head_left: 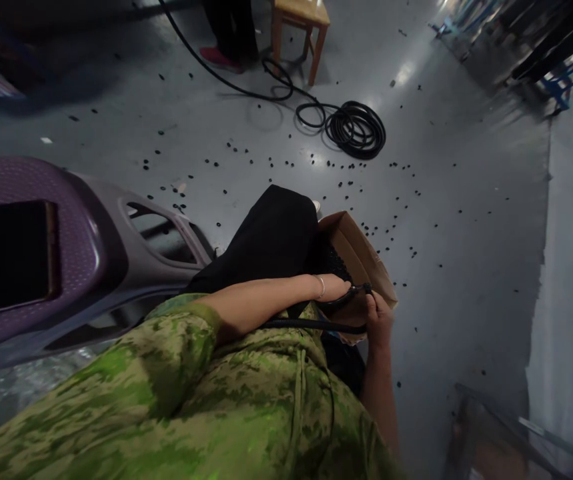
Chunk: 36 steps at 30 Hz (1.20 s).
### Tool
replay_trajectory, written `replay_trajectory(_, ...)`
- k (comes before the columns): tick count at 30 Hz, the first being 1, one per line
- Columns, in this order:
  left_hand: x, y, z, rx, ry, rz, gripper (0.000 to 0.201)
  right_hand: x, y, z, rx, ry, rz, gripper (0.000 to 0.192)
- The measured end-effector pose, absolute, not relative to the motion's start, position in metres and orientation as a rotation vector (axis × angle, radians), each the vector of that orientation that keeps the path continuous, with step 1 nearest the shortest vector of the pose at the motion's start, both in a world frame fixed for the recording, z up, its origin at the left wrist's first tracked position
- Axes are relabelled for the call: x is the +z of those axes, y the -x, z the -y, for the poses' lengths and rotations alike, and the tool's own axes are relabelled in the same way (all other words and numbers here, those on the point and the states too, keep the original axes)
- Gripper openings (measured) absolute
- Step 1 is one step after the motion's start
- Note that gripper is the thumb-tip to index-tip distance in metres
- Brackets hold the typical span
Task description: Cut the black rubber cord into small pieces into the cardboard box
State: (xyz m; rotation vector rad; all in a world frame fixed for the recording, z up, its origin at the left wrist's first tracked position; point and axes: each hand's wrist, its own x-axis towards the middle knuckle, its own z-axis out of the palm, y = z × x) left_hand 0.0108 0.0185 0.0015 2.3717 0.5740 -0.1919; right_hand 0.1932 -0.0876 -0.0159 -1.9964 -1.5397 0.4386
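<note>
My left hand [335, 288], with a thin bracelet at the wrist, reaches across my lap, its fingers closed on a black hose [339, 326]. Close by, my right hand [379, 316] pinches the same hose near a small black piece [367, 288] between the hands. What that piece is, I cannot make out. Part of the hose crosses my lap in front of the camouflage jacket. Beneath both hands stands an open cardboard box [361, 250], with a heap of small black parts [336, 263] inside against its left side.
A purple plastic stool [83, 233] at left bears a phone [16, 253]. Many small black pieces lie scattered over the grey floor [466, 300]. Ahead are a coiled black hose [356, 130], a wooden stool [303, 13] and another person's red shoe [220, 59].
</note>
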Motion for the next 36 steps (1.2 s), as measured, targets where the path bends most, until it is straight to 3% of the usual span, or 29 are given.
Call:
replay_trajectory(15,0.002,-0.011,-0.018,-0.178,-2.501,-0.507,0.017,-0.018,-0.189,0.088,0.403,1.99,1.547,0.042)
replay_trajectory(24,-0.002,-0.009,-0.02,-0.156,-2.387,-0.53,0.029,-0.013,-0.193,0.084,0.45,1.905,1.764,0.039)
replay_trajectory(36,-0.001,-0.013,-0.018,-0.177,-2.507,-0.526,0.015,-0.024,-0.184,0.084,0.358,1.944,1.735,0.041)
